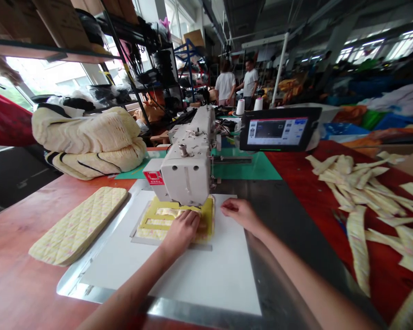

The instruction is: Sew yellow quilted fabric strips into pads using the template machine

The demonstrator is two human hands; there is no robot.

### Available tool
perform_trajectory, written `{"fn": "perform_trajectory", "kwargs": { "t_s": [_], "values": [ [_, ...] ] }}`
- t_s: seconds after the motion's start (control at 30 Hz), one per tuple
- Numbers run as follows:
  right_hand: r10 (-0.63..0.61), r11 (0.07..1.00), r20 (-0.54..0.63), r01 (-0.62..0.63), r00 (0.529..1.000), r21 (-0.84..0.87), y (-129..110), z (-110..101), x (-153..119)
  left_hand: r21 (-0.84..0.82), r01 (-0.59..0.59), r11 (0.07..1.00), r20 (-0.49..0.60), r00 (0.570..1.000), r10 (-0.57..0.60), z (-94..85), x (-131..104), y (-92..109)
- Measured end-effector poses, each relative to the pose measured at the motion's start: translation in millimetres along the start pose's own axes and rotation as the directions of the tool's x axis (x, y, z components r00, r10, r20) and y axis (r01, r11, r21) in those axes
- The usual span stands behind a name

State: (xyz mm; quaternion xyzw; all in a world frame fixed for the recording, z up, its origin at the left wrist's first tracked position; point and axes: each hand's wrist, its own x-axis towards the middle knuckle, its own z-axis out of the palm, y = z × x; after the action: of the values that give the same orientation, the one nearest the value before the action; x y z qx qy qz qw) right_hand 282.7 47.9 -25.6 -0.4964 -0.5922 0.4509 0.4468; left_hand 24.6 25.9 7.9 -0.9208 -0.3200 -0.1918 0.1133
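Observation:
A white sewing machine (187, 169) stands over a yellow template (208, 220) with slots, and quilted yellow fabric (160, 233) shows in and around it. My left hand (185, 229) rests on the template just below the machine head, fingers bent and pressed down; whatever may be under the fingertips is hidden. To the right of the template, my right hand (239, 213) hovers over the edge of the white sheet (206, 279), its fingertips pinched together. Anything between those fingertips is too small to make out.
Stacked quilted pieces (79, 224) lie at the left, near bundled cream fabric (89, 137). A control screen (278, 130) stands behind at the right. Fabric strips (358, 247) cover the right side of the red table (306, 197). Two people stand in the background.

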Motion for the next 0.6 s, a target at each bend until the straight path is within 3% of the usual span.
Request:
{"fn": "perform_trajectory", "kwargs": {
  "t_s": [0.1, 0.17, 0.43, 0.6],
  "values": [
    [-0.017, 1.000, 0.004, 0.017, 1.000, -0.021, 2, -1, 0, -0.056, 0.130, 0.990, -0.003, 0.991, -0.130, 3.9, -9, -2],
    [-0.027, 0.999, 0.007, 0.027, 1.000, -0.029, 3, 0, 0, -0.060, 0.144, 0.988, -0.026, 0.989, -0.146, 4.8, -13, -4],
    [-0.030, 0.999, -0.008, 0.030, 1.000, -0.041, -1, 3, -1, -0.043, -0.062, 0.997, -0.061, 0.996, 0.059, 6.6, -3, -11],
    [-0.029, 0.998, -0.014, 0.028, 0.999, -0.049, -1, 3, -1, -0.034, -0.084, 0.996, -0.059, 0.995, 0.082, 6.5, -3, -12]
  ]
}}
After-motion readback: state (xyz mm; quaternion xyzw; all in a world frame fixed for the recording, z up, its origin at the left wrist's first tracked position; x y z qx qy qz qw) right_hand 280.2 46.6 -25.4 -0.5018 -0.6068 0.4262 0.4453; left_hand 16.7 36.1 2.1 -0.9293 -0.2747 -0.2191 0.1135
